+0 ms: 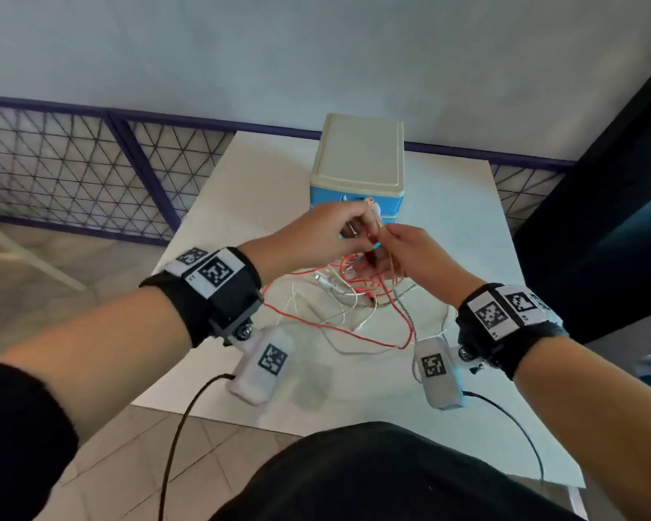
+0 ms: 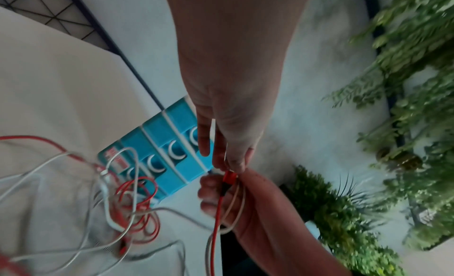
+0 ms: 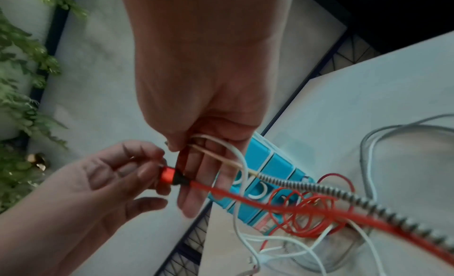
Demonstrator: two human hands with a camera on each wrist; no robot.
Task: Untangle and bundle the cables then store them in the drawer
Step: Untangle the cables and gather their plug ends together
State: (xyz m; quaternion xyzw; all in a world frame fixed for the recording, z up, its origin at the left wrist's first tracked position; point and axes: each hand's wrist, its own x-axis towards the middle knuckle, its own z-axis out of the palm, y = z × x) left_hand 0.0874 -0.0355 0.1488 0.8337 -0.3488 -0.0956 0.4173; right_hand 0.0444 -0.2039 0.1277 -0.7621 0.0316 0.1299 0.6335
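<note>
A white table (image 1: 241, 204) is being seen from above, backed by a pale wall and a dark lattice railing (image 1: 72, 171). At the table's far side a small blue drawer unit (image 1: 358, 171) with a cream top is standing, its drawer fronts with white crescent handles being shown closed in the wrist views. Blurred green plants (image 2: 405, 125) are being shown beyond the table edge in the wrist views. In front of the unit a tangle of cables (image 1: 354, 295) is being spread over the table top, made up of a red cable (image 1: 339, 329), several thin white cables (image 1: 309, 298) and a grey braided cable (image 3: 343, 194). Both hands are being held together above this tangle, just in front of the drawer unit. The right hand (image 1: 410, 257) is being kept closed on a loop of white cable, which is being pinched between thumb and fingers while the remaining fingers are being held fairly straight; the braided cable's pale end is also lying across those fingers. The left hand (image 1: 316, 235) is being kept curled, and the red cable's red metal plug (image 3: 169, 176) is being pinched at its fingertips (image 3: 147, 169), touching the right hand's fingers.
</note>
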